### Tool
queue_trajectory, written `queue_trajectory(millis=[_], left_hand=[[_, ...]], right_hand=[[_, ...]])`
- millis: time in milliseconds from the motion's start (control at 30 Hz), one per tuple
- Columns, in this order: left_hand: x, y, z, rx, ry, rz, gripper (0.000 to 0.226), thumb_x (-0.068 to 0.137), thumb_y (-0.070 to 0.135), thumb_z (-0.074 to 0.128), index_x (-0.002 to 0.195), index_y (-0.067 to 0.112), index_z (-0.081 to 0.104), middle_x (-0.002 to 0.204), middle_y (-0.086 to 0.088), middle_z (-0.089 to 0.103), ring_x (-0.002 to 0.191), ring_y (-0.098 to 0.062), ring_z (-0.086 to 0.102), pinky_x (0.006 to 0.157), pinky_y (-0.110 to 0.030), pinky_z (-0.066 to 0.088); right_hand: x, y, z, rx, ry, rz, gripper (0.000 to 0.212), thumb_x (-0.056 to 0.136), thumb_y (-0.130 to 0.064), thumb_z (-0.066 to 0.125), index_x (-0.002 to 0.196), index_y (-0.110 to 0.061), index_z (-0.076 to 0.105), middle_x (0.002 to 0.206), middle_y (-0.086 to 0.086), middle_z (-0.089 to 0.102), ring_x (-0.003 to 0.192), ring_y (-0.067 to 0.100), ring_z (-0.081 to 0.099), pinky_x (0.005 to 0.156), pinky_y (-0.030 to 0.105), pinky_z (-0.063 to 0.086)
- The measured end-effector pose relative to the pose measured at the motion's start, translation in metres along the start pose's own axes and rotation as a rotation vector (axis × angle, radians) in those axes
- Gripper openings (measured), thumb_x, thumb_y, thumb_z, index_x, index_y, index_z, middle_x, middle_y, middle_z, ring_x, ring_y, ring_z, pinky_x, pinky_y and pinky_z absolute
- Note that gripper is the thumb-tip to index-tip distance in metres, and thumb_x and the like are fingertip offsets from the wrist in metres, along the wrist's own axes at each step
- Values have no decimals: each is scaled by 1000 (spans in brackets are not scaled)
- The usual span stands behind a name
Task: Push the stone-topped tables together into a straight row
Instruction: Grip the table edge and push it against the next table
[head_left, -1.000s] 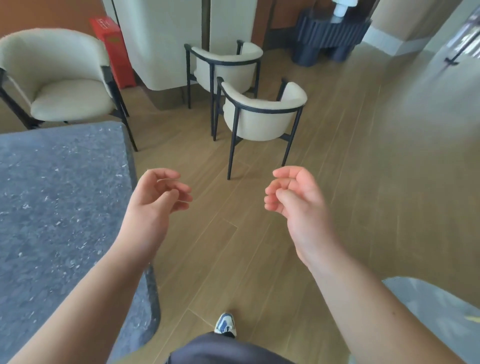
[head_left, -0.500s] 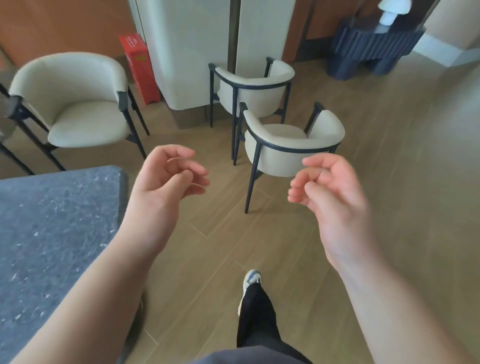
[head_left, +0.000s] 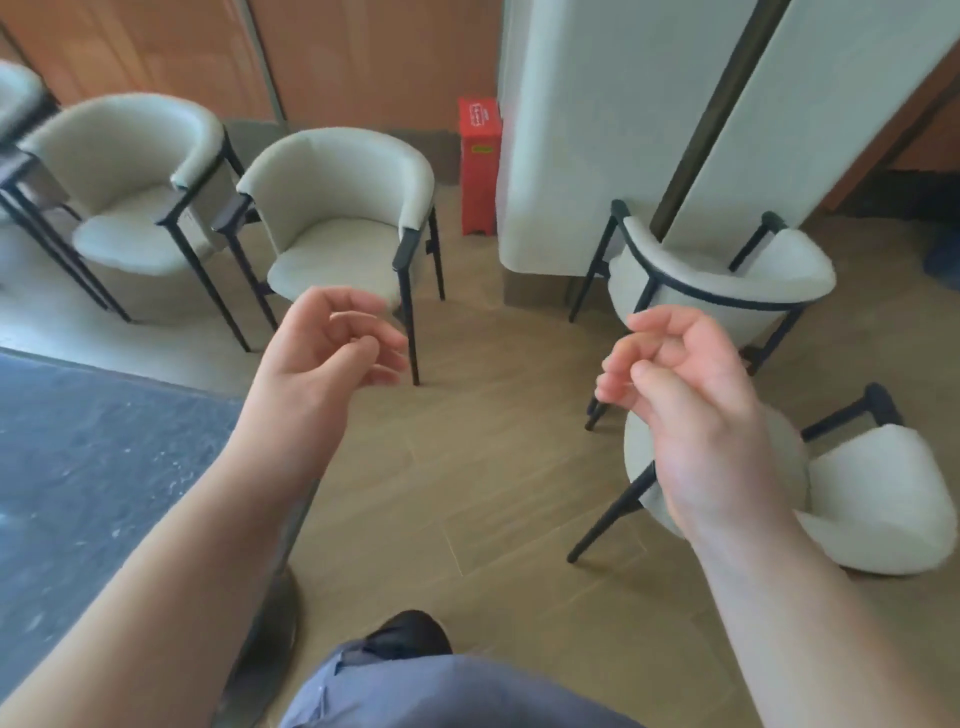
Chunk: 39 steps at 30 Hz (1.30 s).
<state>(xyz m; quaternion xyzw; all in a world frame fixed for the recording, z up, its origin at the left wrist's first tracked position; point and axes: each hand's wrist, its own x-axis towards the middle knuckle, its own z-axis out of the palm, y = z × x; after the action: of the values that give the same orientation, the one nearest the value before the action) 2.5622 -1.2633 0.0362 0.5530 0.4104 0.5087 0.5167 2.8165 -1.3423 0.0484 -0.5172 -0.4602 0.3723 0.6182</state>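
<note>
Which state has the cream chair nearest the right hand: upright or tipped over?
Upright. The chair stands with two dark legs on the wooden floor, behind the right hand.

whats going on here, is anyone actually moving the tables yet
Not at this moment. A person stands on the wood floor beside a grey stone-topped table with both arms raised in front of them. The left hand and the right hand hang in the air with fingers loosely curled, holding nothing and touching neither the table nor any chair. Cream chairs with dark frames stand ahead, near a white pillar and a red box. Only one table is in view.
</note>
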Motion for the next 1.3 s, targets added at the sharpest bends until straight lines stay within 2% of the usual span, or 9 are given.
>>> queue_trajectory(millis=[133,300,367,467,700,833,1000,1167,1300], left_hand=[[66,-21,-30,-3,120,-15,29,86,2,46,110,12,60,87,0,70,81,-22,69,78,-34,59],[166,-51,-67,15,213,-32,28,89,0,45,111,11,59,88,-3,70,81,-23,68,79,-37,58],[204,-58,-83,32,237,-69,29,94,-7,43,112,10,58,86,-1,70,81,-22,68,79,-40,58],[256,-66,-107,67,291,-87,29,98,-11,40,114,7,57,86,-2,71,82,-22,69,82,-44,59],[334,-87,-141,86,457,-111,32,97,-10,41,110,14,60,85,1,71,83,-22,70,80,-37,60],[364,-106,-160,115,622,-147,32,97,-8,43,110,16,61,86,2,72,84,-24,70,80,-37,60],[392,-117,-170,126,912,-136,33,98,-11,42,107,16,59,82,3,72,80,-20,70,77,-36,60],[402,-117,-172,115,1179,-133,33,98,-13,42,106,15,57,83,-3,69,77,-20,68,76,-40,56],[386,-116,-189,131,1325,-121,24,88,5,49,109,15,57,83,2,71,78,-19,69,72,-32,58]], right_hand=[[86,30,37,2,-122,41,27,86,-7,48,107,-19,59,85,1,65,82,20,62,84,43,54],[197,65,90,-65,-191,47,28,87,-7,47,109,-20,60,85,0,65,82,18,63,86,45,56],[239,74,108,-79,-192,82,28,86,-10,49,108,-22,61,85,0,65,82,18,63,85,47,56],[304,84,135,-79,-232,79,27,81,-21,52,103,-29,63,85,-2,66,82,18,64,82,42,54],[414,121,194,-40,-401,103,26,81,-22,53,104,-28,63,86,-2,66,83,18,64,80,39,54],[479,149,228,6,-518,162,26,82,-14,51,104,-23,63,84,-1,66,81,18,63,78,37,53],[555,175,281,32,-828,200,27,85,-11,49,105,-24,62,85,0,65,83,20,63,78,33,54],[594,184,356,56,-1124,210,26,83,-7,46,107,-12,57,81,-2,63,79,17,61,77,32,54],[595,191,425,96,-1301,257,28,83,-7,47,109,-10,57,81,-2,65,79,16,62,76,30,56]])
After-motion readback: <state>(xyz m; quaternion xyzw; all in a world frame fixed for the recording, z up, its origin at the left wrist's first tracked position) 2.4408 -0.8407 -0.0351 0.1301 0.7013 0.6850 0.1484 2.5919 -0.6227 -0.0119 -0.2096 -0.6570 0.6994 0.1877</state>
